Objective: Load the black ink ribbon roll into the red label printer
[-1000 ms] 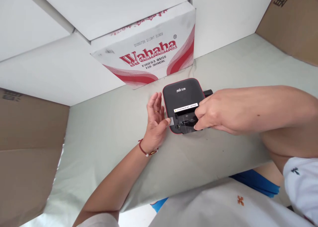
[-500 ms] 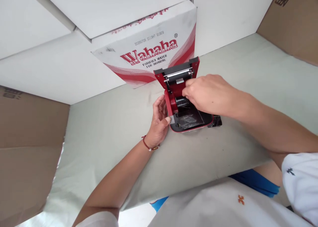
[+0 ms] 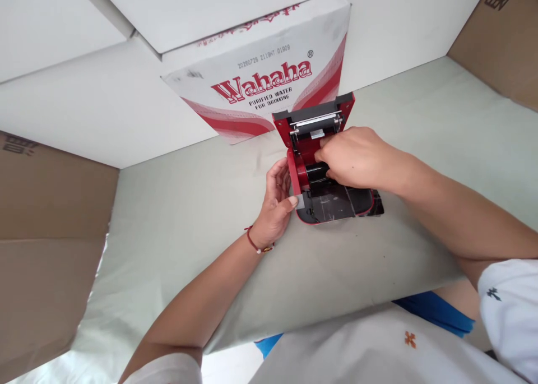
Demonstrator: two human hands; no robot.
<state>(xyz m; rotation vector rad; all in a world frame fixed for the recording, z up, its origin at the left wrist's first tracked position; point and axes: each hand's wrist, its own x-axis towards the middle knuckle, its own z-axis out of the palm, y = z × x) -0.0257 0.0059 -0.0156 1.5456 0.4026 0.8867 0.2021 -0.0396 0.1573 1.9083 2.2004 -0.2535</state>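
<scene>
A small red-and-black label printer (image 3: pixel 293 174) stands on the cloth-covered table with its lid (image 3: pixel 313 118) tipped up and back. Inside it sits a glossy black roll (image 3: pixel 315 172), and a black strip (image 3: pixel 334 204) from it lies across the front. My left hand (image 3: pixel 277 202) is wrapped round the printer's left side, thumb on a grey tab at the front corner. My right hand (image 3: pixel 353 157) reaches into the compartment from the right, fingers curled at the roll. The hand itself hides the roll's right end and part of my fingertips.
Behind the printer stands a white-and-red Wahaha water carton (image 3: pixel 269 75) against white panels. Brown cardboard boxes flank the table, one at the left (image 3: pixel 50 249) and one at the right (image 3: pixel 500 47). Another piece of black strip (image 3: pixel 378 203) sticks out by the printer's right front corner.
The black strip over the printer's front lies flatter and reaches over the front edge. My right hand has shifted slightly at the roll; my left hand keeps its hold. The whole view has shifted a little.
</scene>
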